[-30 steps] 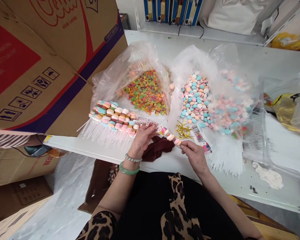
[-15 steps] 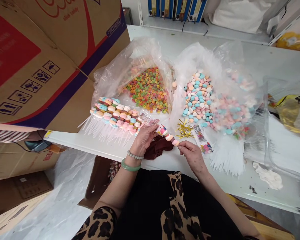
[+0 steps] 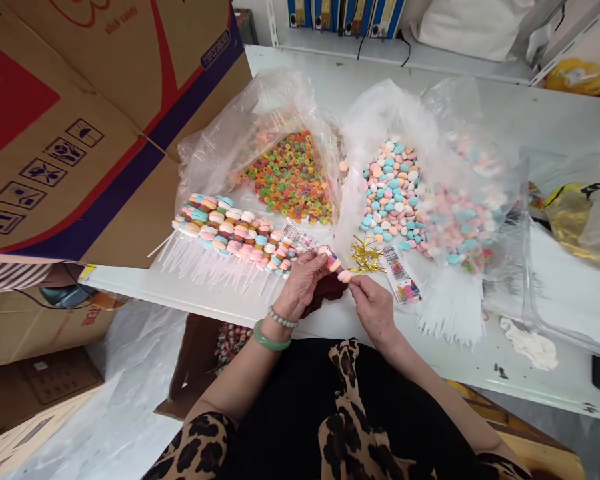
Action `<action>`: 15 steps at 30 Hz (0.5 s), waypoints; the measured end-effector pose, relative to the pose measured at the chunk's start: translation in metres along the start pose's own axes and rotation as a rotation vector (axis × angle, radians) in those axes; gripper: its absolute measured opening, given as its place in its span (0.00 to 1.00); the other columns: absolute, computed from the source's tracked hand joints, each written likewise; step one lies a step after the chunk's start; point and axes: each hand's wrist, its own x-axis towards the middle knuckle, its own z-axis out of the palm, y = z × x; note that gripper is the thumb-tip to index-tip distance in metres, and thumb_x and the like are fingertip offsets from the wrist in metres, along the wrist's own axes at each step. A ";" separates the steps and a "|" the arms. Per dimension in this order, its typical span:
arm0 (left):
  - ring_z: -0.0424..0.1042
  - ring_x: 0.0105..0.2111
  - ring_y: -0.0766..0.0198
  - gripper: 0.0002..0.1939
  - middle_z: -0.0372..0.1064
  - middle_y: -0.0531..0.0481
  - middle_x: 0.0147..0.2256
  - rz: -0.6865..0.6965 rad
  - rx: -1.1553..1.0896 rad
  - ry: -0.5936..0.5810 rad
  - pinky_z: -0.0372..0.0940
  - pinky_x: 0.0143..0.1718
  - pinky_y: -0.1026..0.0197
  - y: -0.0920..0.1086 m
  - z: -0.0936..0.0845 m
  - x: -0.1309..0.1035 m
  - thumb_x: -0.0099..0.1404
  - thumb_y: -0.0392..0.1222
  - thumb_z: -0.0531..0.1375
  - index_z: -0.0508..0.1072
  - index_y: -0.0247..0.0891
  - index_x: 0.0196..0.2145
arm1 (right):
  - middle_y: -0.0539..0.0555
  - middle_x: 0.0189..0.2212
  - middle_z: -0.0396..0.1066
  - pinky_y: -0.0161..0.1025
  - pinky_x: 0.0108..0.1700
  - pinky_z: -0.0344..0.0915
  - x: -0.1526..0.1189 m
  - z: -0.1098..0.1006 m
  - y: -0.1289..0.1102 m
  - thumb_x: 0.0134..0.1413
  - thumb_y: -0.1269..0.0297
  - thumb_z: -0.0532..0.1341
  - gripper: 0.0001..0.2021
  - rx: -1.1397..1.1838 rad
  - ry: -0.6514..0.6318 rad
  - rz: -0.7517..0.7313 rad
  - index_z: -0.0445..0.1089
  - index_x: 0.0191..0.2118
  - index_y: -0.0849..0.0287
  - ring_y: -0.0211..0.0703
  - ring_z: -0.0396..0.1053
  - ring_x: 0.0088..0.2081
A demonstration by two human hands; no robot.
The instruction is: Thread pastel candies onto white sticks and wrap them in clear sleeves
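Note:
A candy skewer [image 3: 341,272] with pastel and brown pieces is held between my two hands. My left hand [image 3: 305,281] is closed around its upper part, together with a clear printed wrapper [image 3: 300,236]. How far the wrapper covers the candy is hidden by the fingers. My right hand [image 3: 374,310] pinches the lower end, just below the last candy; the stick itself is barely visible. To the left lies a row of candy skewers [image 3: 230,232] with white sticks pointing toward me. Gold twist ties [image 3: 366,256] and another printed wrapper [image 3: 403,275] lie beyond my right hand.
Behind are open plastic bags with gummy rings [image 3: 295,175] and pastel candies [image 3: 391,190]. White sticks [image 3: 453,310] lie at right, near a clear bin [image 3: 525,267]. A large carton [image 3: 115,180] stands at left. A dark red cloth [image 3: 326,295] lies beneath my hands.
My left hand has slid along the skewer toward my right hand, so less candy shows between them. The right hand still pinches the lower end. The view has shifted slightly.

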 end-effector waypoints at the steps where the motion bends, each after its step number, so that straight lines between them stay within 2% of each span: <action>1: 0.74 0.29 0.64 0.14 0.75 0.50 0.28 0.001 -0.008 0.008 0.69 0.38 0.60 0.001 -0.001 0.001 0.52 0.44 0.71 0.76 0.33 0.32 | 0.50 0.24 0.70 0.38 0.34 0.59 0.003 0.000 0.001 0.55 0.60 0.58 0.08 0.115 -0.034 0.086 0.73 0.31 0.54 0.42 0.65 0.28; 3: 0.74 0.29 0.65 0.16 0.74 0.51 0.27 0.010 -0.028 0.035 0.69 0.37 0.61 0.003 -0.003 0.002 0.50 0.44 0.72 0.76 0.33 0.33 | 0.47 0.19 0.65 0.36 0.29 0.56 0.009 0.000 0.005 0.49 0.58 0.62 0.08 0.360 -0.104 0.270 0.72 0.27 0.56 0.39 0.61 0.24; 5: 0.73 0.28 0.66 0.16 0.74 0.50 0.27 0.011 -0.017 0.039 0.69 0.37 0.61 0.004 -0.004 0.002 0.48 0.45 0.73 0.77 0.33 0.31 | 0.46 0.16 0.62 0.34 0.23 0.49 0.012 0.001 0.009 0.42 0.57 0.65 0.09 0.568 -0.158 0.445 0.71 0.26 0.58 0.35 0.56 0.20; 8: 0.73 0.27 0.65 0.16 0.74 0.50 0.27 -0.009 0.020 0.009 0.68 0.35 0.62 0.004 -0.001 -0.001 0.48 0.45 0.73 0.76 0.32 0.30 | 0.45 0.15 0.61 0.31 0.19 0.38 0.016 0.000 0.010 0.35 0.58 0.69 0.13 0.733 -0.213 0.618 0.71 0.27 0.60 0.30 0.49 0.17; 10: 0.73 0.27 0.65 0.15 0.74 0.50 0.26 -0.014 0.027 -0.003 0.68 0.35 0.61 0.001 0.002 -0.003 0.48 0.45 0.73 0.76 0.33 0.29 | 0.45 0.15 0.61 0.30 0.18 0.35 0.018 -0.002 0.010 0.34 0.60 0.69 0.13 0.808 -0.281 0.676 0.70 0.27 0.61 0.27 0.45 0.15; 15: 0.73 0.26 0.65 0.15 0.74 0.50 0.25 -0.004 0.062 0.041 0.68 0.34 0.61 -0.005 -0.001 -0.003 0.48 0.45 0.73 0.74 0.33 0.26 | 0.42 0.16 0.58 0.26 0.16 0.34 0.027 -0.014 0.013 0.39 0.66 0.69 0.12 1.068 -0.564 0.868 0.63 0.26 0.60 0.23 0.38 0.14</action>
